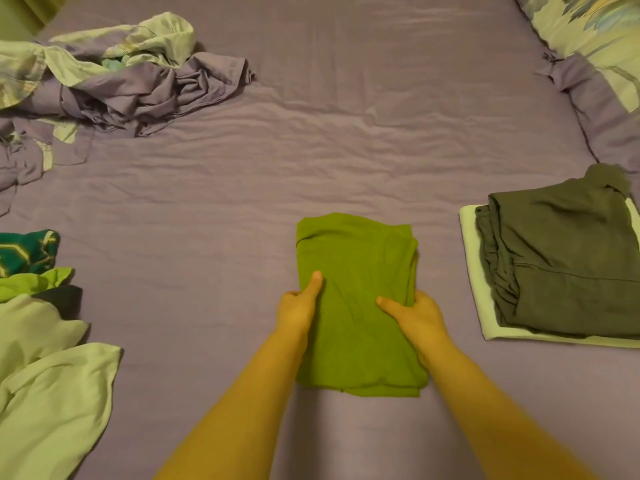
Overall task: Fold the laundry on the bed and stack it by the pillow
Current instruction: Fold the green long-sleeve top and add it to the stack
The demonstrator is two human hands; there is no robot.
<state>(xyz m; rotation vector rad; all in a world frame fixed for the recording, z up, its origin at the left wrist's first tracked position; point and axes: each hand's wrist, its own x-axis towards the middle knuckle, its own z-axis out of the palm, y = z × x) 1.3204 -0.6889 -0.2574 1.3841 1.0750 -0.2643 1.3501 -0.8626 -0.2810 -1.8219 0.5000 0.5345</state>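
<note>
- Both my forearms reach in from the near edge of the bed (346, 140), and between them lies the green folded garment (356, 306), close to the middle of that edge.
- My left hand (299, 306) pinches the garment's left side, thumb on top and fingers tucked out of sight beneath.
- My right hand (417, 315) clamps the right side the same way, thumb pressed onto the cloth. The hands sit apart, one on each flank.
- Over by the right edge waits the stack: a dark folded garment (561, 265) resting on a pale folded piece (485, 306), with the floral pillow (595, 39) in the far right corner beyond it.
- Risk one, as I judge it: the layers at the far right corner of the green fold look loose, so a lift from the near half alone could let the far end droop and fall open.
- Risk two: the dark garment is lumpy on top, so a careless landing could leave the green one tilted or sliding off.
- Plenty left yet: the unfolded heap (38, 341) at the near left edge, and a crumpled purple-and-floral bundle (131, 84) in the far left corner.
</note>
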